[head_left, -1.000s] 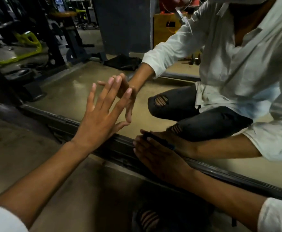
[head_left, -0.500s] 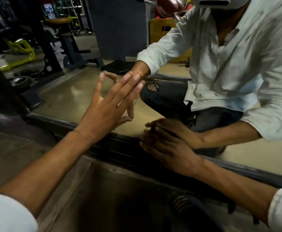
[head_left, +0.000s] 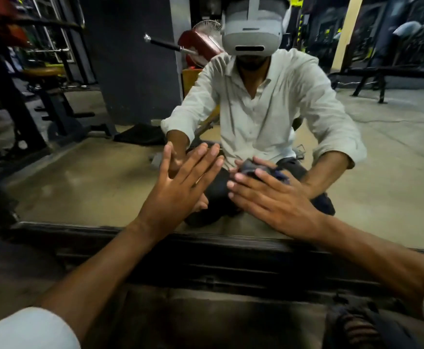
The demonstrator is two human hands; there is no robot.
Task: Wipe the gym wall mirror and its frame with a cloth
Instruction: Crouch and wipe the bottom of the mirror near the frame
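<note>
Pressing flat against the glass, the right hand (head_left: 271,200) pins a dark cloth (head_left: 250,169) to the wall mirror (head_left: 92,177). The fingers of this hand are straight and slightly spread; they do not curl round the cloth. Most of the cloth is hidden under the palm. A bunched edge shows just beyond the fingertips and another fold shows on the thumb side, where it merges with its own reflection.

The left hand (head_left: 178,187) lies just beside the right hand, to its left and level with it. Its palm is flat on the glass, fingers straight and spread wide, and it holds nothing. The fingertips of the two hands are close together but apart.

Below both wrists runs the dark lower rail of the frame (head_left: 205,244), horizontal, with the forearms crossing over it. Neither hand touches the rail. Below the rail is a dull concrete floor (head_left: 17,268).

A white sleeve (head_left: 24,328) covers the upper part of the left arm. A knee in dark torn jeans (head_left: 357,326) sits under the right forearm.

Behind the hands, the glass reflects the crouching person in a white shirt and a grey headset (head_left: 252,34). To the left of the left hand it reflects a round wooden stool (head_left: 44,71).
</note>
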